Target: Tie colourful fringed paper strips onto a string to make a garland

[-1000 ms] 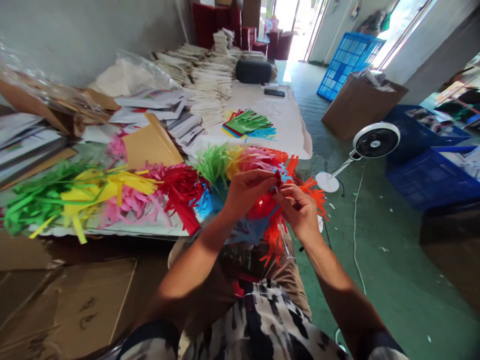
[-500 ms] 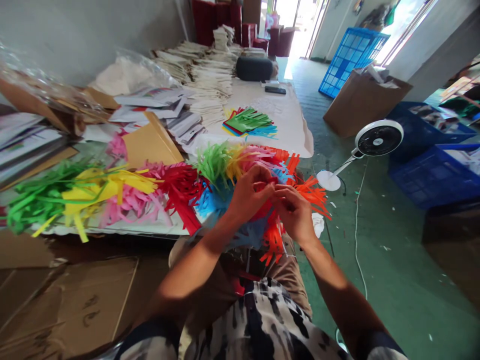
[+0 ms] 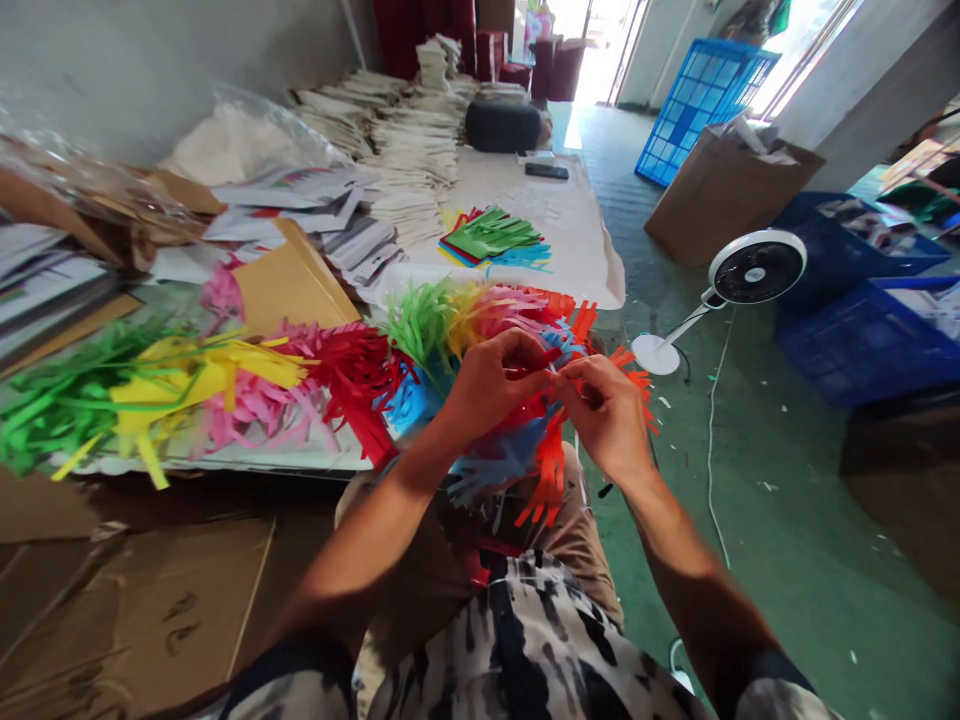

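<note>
My left hand (image 3: 496, 385) is closed in a pinch on a red paper tassel (image 3: 551, 356), whose end sticks out past the fingertips. Close against it, my right hand (image 3: 606, 405) pinches at the same spot; whatever its fingertips grip is too small to make out. Beneath both hands lies a heap of fringed paper tassels: orange-red strips (image 3: 553, 465) hang over my lap, blue ones (image 3: 487, 460) sit below the left hand, and light green (image 3: 416, 322) and pink ones (image 3: 517, 303) lie behind. Further left are dark red (image 3: 349, 375), yellow (image 3: 199, 375) and green tassels (image 3: 64, 385).
A stack of fringed coloured sheets (image 3: 495, 238) rests on the table (image 3: 577, 235), with a phone (image 3: 547, 171) and a black cylindrical object (image 3: 502, 127) behind. An envelope (image 3: 292, 275) lies left. On the floor at right stand a fan (image 3: 756, 270), a carton (image 3: 731, 195) and blue crates (image 3: 870, 340).
My right hand has shifted slightly right and its fingers have turned, opening a small gap from the left hand. The left hand keeps its pinch. The view has shifted slightly.
</note>
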